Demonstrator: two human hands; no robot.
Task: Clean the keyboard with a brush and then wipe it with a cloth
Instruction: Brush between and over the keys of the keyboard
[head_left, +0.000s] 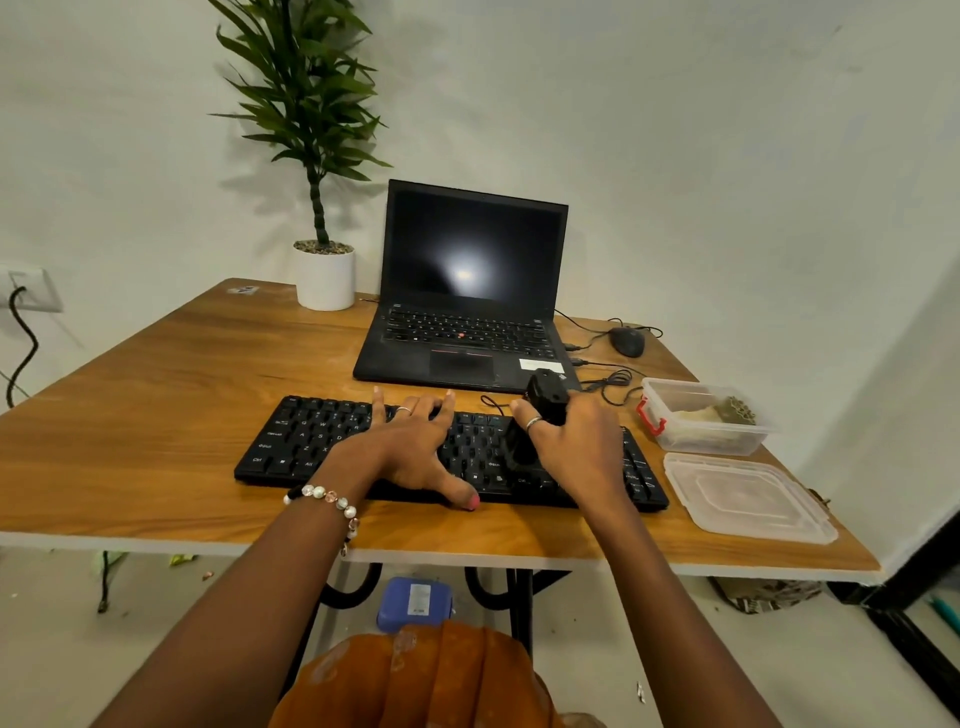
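Right hand: fingers are curling round a black brush, gripping it by the handle. A ring is showing on one finger. The brush is standing nearly upright, its dark lower end touching the keys right of centre on the keyboard; the bristles themselves are too dark to make out.

Left hand: fingers are lying straight and spread, pressing flat on the middle keys, holding nothing. The thumb, nail painted pink, is reaching down over the near edge of the keyboard. A ring is sitting on one finger; a beaded bracelet is circling the wrist.

The keyboard is black, lying on the wooden table near the front edge, its cable running off behind it. Legible key legends: "Ctrl", "Alt" and a few letters on the left half; the rest is blurring out.

Behind the keyboard a black laptop is standing open, screen dark, with a red pointing nub amid its keys and a white sticker on the palm rest; the sticker text cannot be read. A black mouse is lying right of the laptop, wired.

Right of the keyboard: a clear plastic box with a red clasp, contents pale and unclear; just in front of it, its lid lying flat.

Back left: a potted plant in a white pot. Under the table a blue item is bearing a label, unreadable.
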